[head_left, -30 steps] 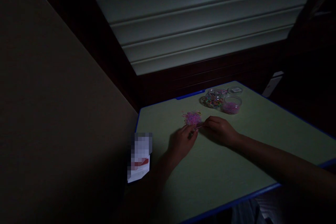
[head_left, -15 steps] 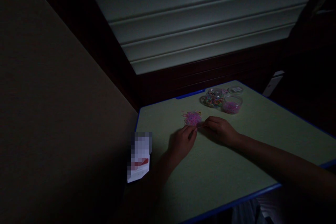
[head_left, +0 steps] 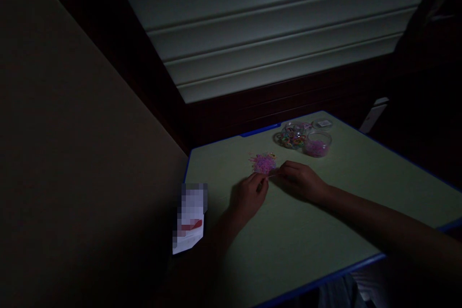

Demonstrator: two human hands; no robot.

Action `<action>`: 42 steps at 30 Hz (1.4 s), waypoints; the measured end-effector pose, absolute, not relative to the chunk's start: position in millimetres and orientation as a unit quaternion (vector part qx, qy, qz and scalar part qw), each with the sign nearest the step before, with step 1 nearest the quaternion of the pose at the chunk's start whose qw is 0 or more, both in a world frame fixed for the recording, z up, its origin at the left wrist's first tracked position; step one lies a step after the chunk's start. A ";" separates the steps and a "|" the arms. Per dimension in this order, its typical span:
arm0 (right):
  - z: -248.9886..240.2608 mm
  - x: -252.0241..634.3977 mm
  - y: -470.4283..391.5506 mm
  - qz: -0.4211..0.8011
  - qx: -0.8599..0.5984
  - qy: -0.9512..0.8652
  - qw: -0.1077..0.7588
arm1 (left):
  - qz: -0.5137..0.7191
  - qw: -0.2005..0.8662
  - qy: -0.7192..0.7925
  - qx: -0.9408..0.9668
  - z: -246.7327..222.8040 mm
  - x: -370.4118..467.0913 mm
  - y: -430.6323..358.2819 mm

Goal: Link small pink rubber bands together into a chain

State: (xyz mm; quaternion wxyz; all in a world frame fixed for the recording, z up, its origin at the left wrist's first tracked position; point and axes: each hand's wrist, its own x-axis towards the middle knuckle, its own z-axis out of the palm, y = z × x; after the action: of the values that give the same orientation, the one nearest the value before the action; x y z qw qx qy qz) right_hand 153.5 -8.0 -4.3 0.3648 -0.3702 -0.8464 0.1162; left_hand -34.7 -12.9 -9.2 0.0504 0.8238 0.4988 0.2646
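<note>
A thin, pale elastic band stretches between my two hands, low over the table. My left hand pinches one end of it with closed fingertips. At the other end, the fingers of my right hand are also pinched together. Just beyond the fingertips lies a loose pile of small pink and purple elastic bands with a few yellowish ones. To the right and farther back stands a clear round tub partly filled with similar pink bands. The dim light hides finer detail of the fingers.
Beside that tub is another clear container with multicoloured rings in and around it. A clear lid lies behind them. The pale green table has a blue edge. A white, partly blurred object is at the table's left, near a wall.
The hands keep nearly the same pose, with the band stretched between them. The whole view has shifted very slightly.
</note>
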 end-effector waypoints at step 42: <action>-15.2 149.1 1.0 0.402 -0.408 -0.710 0.411 | 0.267 0.068 0.477 0.834 -9.0 -36.4 -13.1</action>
State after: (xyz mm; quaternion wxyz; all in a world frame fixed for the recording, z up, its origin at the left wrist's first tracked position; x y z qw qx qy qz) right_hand 149.1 1.0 -15.2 0.4107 -0.4076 -0.7098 0.4018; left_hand -36.4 -13.1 -9.0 0.0684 0.8344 0.4774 0.2667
